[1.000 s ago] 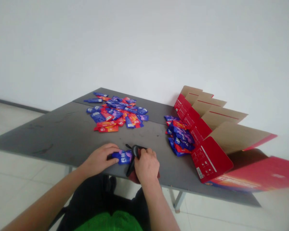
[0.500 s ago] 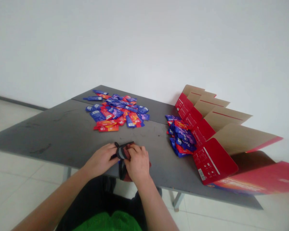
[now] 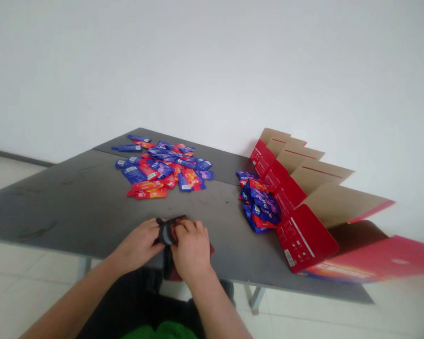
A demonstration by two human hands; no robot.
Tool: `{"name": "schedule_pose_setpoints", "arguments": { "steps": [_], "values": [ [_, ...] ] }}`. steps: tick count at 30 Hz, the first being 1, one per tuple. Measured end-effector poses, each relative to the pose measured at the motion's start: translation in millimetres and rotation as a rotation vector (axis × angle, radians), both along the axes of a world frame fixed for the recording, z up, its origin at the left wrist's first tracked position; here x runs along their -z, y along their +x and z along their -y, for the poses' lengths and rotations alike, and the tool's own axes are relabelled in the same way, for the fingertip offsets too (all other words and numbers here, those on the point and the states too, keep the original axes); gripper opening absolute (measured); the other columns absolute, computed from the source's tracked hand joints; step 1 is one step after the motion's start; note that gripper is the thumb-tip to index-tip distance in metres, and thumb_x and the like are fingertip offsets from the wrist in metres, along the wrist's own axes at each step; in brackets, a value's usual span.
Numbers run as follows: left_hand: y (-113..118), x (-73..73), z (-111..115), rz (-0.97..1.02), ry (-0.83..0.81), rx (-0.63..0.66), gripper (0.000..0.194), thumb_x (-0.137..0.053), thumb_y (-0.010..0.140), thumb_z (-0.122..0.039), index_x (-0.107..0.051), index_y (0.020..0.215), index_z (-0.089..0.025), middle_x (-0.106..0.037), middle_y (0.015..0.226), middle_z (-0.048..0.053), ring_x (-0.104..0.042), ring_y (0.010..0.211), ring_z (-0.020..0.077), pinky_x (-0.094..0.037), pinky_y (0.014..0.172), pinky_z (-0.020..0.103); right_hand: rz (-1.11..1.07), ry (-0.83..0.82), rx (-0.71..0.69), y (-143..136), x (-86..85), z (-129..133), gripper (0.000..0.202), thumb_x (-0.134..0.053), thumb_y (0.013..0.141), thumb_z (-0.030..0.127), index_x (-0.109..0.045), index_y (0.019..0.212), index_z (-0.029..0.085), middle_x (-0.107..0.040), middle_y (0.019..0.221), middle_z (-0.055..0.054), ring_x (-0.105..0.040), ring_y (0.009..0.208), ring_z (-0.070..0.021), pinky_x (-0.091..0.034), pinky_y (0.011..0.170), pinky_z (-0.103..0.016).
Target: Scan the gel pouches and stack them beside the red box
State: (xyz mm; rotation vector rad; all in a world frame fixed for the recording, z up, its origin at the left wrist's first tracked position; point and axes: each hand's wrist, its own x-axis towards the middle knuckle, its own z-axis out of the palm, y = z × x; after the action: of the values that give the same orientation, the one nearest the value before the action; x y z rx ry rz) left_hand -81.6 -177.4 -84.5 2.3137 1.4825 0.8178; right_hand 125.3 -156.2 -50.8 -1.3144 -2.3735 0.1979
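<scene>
At the table's near edge, both hands are together on a black object with a rounded grey part [image 3: 167, 232], whose kind I cannot make out. My left hand [image 3: 140, 246] grips its left side, the fingertips partly hidden behind it. From the right, my right hand [image 3: 191, 249] closes over it with bent fingers. A dark red flat piece [image 3: 175, 275] shows beneath the right hand, mostly covered. Beyond the hands lies a loose pile of blue and red-orange sachets [image 3: 162, 165].
A second, tighter heap of sachets [image 3: 259, 202] lies to the right, against a row of several open red cartons [image 3: 305, 238] with raised brown flaps. The grey table [image 3: 74, 202] meets a white wall [image 3: 212, 70] behind. A table leg [image 3: 257, 299] shows below the near edge.
The view has shifted slightly, so the sachets and cartons appear a little further left. Both hands keep their hold on the black object, with hardly any change in grip.
</scene>
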Motion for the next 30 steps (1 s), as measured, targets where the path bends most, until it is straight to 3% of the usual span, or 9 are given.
{"name": "schedule_pose_setpoints", "arguments": {
  "steps": [4,7,14,21,24,30],
  "values": [
    [0,1.2,0,-0.03,0.001,0.011,0.024,-0.066,0.095,-0.019,-0.079,0.111,-0.03,-0.074,0.124,0.004,-0.065,0.116,0.0236,-0.049,0.105,0.038,-0.063,-0.028,0.124,13,11.8,-6,0.018,-0.068,0.093,0.028,-0.076,0.109,0.028,-0.072,0.126,-0.002,-0.055,0.113,-0.0258,-0.042,0.095,-0.038],
    [-2,3.5,0,-0.054,0.006,0.015,0.027,-0.064,0.095,-0.02,-0.078,0.115,-0.032,-0.072,0.13,0.003,-0.064,0.12,0.0237,-0.047,0.109,0.039,-0.025,-0.047,0.194,30,10.1,-19,0.016,-0.065,0.094,0.025,-0.077,0.104,0.025,-0.073,0.121,-0.003,-0.057,0.11,-0.0245,-0.042,0.095,-0.036],
    [-3,5.3,0,-0.069,0.034,0.01,0.026,-0.063,0.096,-0.023,-0.078,0.115,-0.031,-0.072,0.131,0.004,-0.064,0.121,0.0244,-0.049,0.109,0.041,0.028,-0.028,0.18,17,2.1,-19,0.014,-0.066,0.094,0.027,-0.076,0.103,0.025,-0.073,0.118,-0.005,-0.058,0.107,-0.0254,-0.043,0.092,-0.037],
    [-3,7.7,1,-0.093,0.018,-0.019,0.022,-0.061,0.099,-0.036,-0.077,0.111,-0.028,-0.073,0.129,0.005,-0.066,0.117,0.0258,-0.05,0.106,0.042,0.103,-0.084,0.47,66,-3.9,-24,0.025,-0.071,0.092,0.037,-0.075,0.114,0.027,-0.07,0.126,-0.008,-0.059,0.103,-0.028,-0.043,0.088,-0.039],
    [-4,9.1,-1,-0.098,0.006,-0.015,0.024,-0.06,0.1,-0.04,-0.077,0.112,-0.028,-0.072,0.13,0.005,-0.066,0.119,0.0261,-0.049,0.107,0.042,0.054,-0.094,0.429,63,-0.3,-20,0.026,-0.074,0.089,0.034,-0.075,0.113,0.025,-0.07,0.124,-0.007,-0.059,0.101,-0.0263,-0.044,0.09,-0.037],
    [-2,2.8,2,-0.041,-0.015,-0.045,0.022,-0.06,0.101,-0.038,-0.075,0.113,-0.028,-0.074,0.115,0.004,-0.065,0.111,0.0244,-0.05,0.101,0.039,-0.068,-0.062,0.152,16,9.0,-6,0.014,-0.071,0.091,0.029,-0.076,0.104,0.026,-0.071,0.121,-0.004,-0.057,0.107,-0.0234,-0.044,0.096,-0.033]
  ]
}}
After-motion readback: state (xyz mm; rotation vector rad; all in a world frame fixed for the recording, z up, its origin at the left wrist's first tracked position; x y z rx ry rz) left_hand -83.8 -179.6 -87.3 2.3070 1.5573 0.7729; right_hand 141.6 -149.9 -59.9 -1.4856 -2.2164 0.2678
